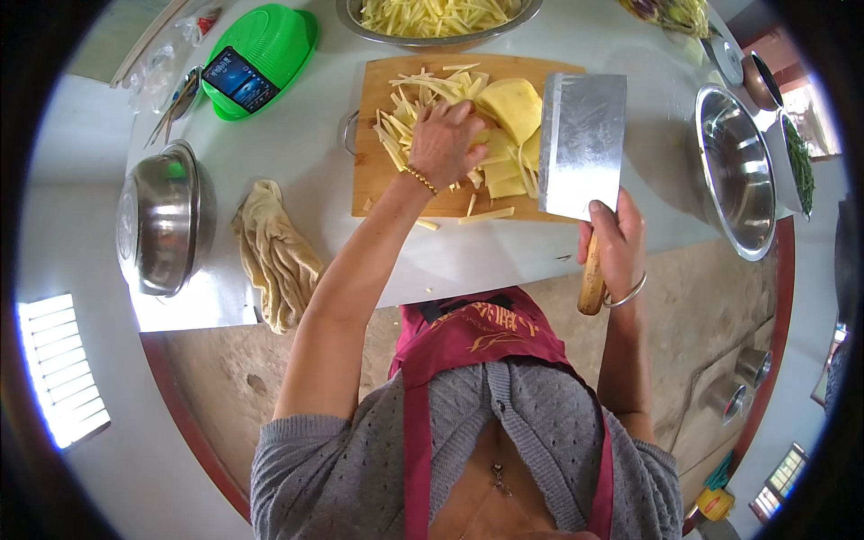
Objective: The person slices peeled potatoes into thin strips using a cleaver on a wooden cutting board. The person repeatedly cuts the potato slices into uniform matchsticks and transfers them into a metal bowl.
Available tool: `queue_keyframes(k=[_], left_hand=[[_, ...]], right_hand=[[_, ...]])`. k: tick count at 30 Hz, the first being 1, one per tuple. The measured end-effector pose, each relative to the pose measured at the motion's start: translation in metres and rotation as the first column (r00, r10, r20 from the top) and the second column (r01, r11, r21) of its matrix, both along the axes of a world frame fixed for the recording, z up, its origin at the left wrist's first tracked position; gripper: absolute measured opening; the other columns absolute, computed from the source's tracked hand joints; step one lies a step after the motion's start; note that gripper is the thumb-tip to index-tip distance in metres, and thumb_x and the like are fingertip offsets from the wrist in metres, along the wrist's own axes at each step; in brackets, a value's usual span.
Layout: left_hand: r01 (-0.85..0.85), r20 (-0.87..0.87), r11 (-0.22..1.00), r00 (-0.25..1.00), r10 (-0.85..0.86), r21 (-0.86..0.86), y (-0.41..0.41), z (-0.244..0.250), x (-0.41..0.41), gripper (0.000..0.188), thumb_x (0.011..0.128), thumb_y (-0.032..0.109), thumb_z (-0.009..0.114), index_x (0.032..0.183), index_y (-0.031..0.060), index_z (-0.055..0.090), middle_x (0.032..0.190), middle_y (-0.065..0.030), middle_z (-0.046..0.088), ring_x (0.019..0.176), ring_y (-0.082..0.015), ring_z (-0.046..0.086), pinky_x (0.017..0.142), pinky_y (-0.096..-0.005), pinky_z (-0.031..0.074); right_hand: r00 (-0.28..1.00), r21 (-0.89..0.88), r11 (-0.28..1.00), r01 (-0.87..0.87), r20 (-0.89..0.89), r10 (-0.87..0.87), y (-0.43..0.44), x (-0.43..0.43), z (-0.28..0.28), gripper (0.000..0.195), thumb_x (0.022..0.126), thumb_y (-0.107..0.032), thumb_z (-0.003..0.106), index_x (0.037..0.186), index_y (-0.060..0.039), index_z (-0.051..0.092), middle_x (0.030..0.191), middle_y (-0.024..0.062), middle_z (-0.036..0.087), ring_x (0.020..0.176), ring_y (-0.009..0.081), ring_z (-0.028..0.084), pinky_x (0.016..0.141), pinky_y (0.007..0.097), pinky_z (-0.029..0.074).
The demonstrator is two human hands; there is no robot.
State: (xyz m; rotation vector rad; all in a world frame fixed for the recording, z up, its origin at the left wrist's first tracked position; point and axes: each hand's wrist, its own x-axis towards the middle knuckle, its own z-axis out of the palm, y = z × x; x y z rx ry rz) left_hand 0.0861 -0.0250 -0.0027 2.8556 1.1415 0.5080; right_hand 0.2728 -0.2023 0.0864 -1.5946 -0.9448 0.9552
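Note:
My right hand (pixel 617 236) holds a cleaver (pixel 584 142) by its wooden handle, the broad blade lying flat to view over the right end of a wooden cutting board (pixel 378 88). My left hand (pixel 447 143) rests on the cut potato pieces in the board's middle, fingers bent; whether it grips any is hidden. Potato strips (pixel 398 125) lie to its left and above. A large peeled potato piece (pixel 511 108) sits between my left hand and the blade, with flat potato slices (pixel 503 172) below it. Loose strips lie near the board's front edge.
Beyond the board stands a metal bowl (pixel 432 42) of potato strips. At left are a green plastic basket (pixel 270 40) with a phone (pixel 240 79) on it, an upturned metal basin (pixel 162 219) and a cloth (pixel 273 256). A metal basin (pixel 736 172) and a bowl of greens (pixel 798 165) stand right.

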Motion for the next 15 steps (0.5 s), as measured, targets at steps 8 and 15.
queue_keyframes(k=[8,15], left_hand=[[-0.117,0.383,0.649,0.724,0.574,-0.752,0.023,0.012,-0.027,0.020,0.084,0.009,0.060,0.103,0.0047,0.066,0.072,-0.0042,0.063,0.057,-0.0069,0.057,0.058,-0.0216,0.047],[0.042,0.462,0.527,0.544,0.701,-0.849,0.016,0.019,-0.070,0.025,0.084,0.010,0.062,0.107,-0.0006,0.062,0.075,-0.0003,0.062,0.059,-0.0067,0.055,0.057,-0.0194,0.043]], right_hand=[[1.000,-0.019,1.000,0.016,-0.022,-0.016,-0.009,0.022,-0.007,0.009,0.089,-0.002,0.044,0.090,0.0040,0.050,0.059,0.0045,0.049,0.041,0.0103,0.045,0.037,0.0256,0.034],[0.987,-0.110,0.981,-0.157,0.020,0.160,-0.011,0.016,-0.004,0.011,0.089,-0.005,0.046,0.094,0.0028,0.052,0.054,0.0047,0.051,0.039,0.0114,0.047,0.037,0.0265,0.038]])
